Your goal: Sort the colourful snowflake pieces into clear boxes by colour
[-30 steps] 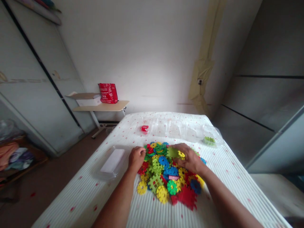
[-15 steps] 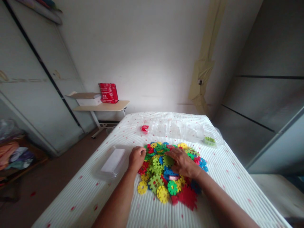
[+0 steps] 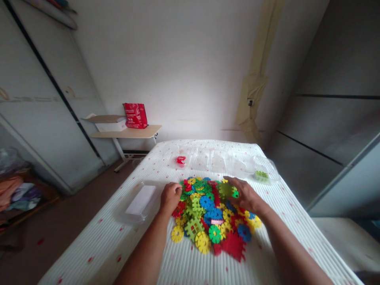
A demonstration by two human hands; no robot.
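A heap of plastic interlocking pieces [image 3: 211, 215] in red, green, blue and yellow lies on a white ribbed bed cover [image 3: 190, 265] with red dots. My left hand [image 3: 170, 196] rests curled at the heap's left edge; what its fingers hold is hidden. My right hand [image 3: 246, 194] is at the heap's upper right, fingers closed on a green square piece [image 3: 225, 189]. A clear box with green pieces [image 3: 262, 174] stands just beyond that hand.
A clear lid or tray [image 3: 139, 201] lies left of my left hand. A red piece [image 3: 181, 160] sits in a clear container further back. A side table [image 3: 128, 133] with a red bag [image 3: 135, 115] stands by the wall. Cabinets flank both sides.
My right hand took a green piece from the heap's middle and moved right and up with it. My left hand stayed put.
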